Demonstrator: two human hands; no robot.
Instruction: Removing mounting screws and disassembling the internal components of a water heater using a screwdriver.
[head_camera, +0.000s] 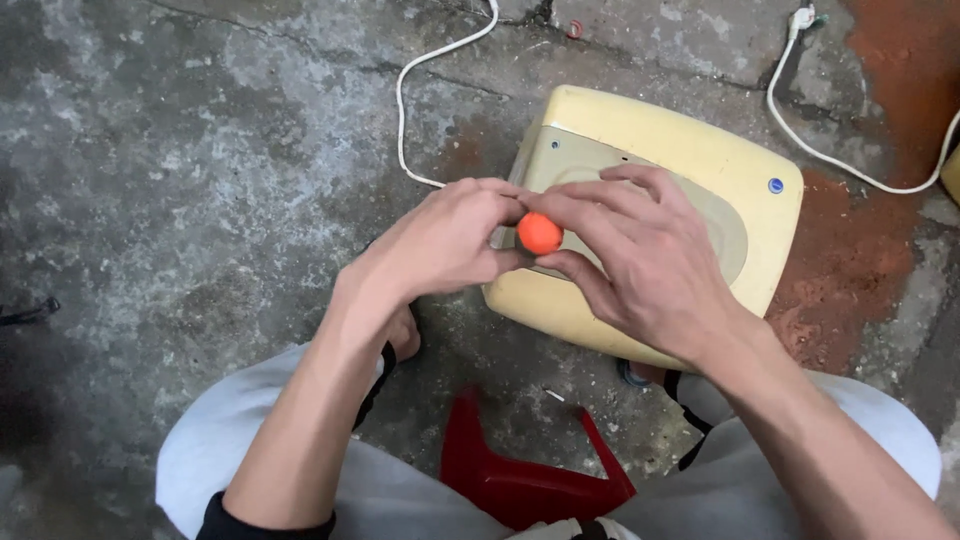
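My left hand (440, 240) and right hand (640, 260) pinched orange knob (540, 233) together, fingers closed on it, above yellow casing (700, 150). Casing lay on stained concrete floor (180, 150); white cable (405, 110) beside.

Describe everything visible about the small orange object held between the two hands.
The small orange object is round, smooth and matte, likely plastic or rubber; whether it is a ball or a cap on something is unclear. It sits pinched between the fingertips of the left hand and right hand, above the pale yellow casing lying on the concrete floor.
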